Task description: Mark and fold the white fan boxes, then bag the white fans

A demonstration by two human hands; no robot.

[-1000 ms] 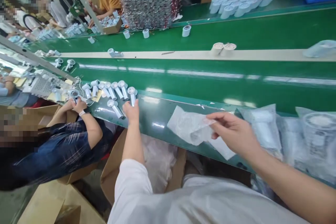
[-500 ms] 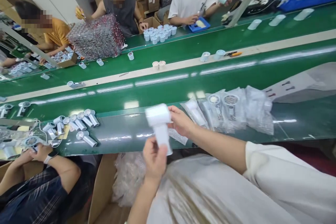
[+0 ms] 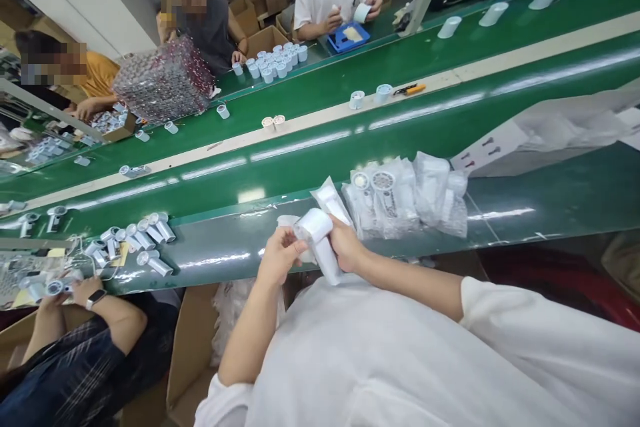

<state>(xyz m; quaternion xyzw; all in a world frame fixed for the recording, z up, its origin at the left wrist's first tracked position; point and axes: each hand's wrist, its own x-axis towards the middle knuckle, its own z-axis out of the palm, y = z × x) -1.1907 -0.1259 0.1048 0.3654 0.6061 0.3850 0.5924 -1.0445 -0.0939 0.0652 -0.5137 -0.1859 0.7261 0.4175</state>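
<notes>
A white handheld fan point(image 3: 327, 259) is between my two hands, over the near edge of the bench. Its round head points up and left, and the handle slants down to the right. My left hand point(image 3: 281, 255) pinches the left end of the head, thumb in front. My right hand point(image 3: 349, 243) is closed around the right side, where head and handle meet; most of its fingers are hidden. Something pale and thin, perhaps a plastic bag point(image 3: 287, 221), shows just behind the head. Right of my hands, several bagged fans point(image 3: 385, 203) lie side by side.
Several unbagged fans point(image 3: 145, 232) lie on the bench to the left, near a co-worker's hands point(image 3: 83, 290). A green conveyor belt point(image 3: 225, 180) runs behind the bench. An open carton point(image 3: 193, 340) with clear plastic bags stands below. A printed plastic sheet point(image 3: 490, 147) lies at right.
My left hand has moved from the handle up to the fan's head. My right hand has shifted down around the neck, and the fan has tilted. The camera view has turned somewhat right.
</notes>
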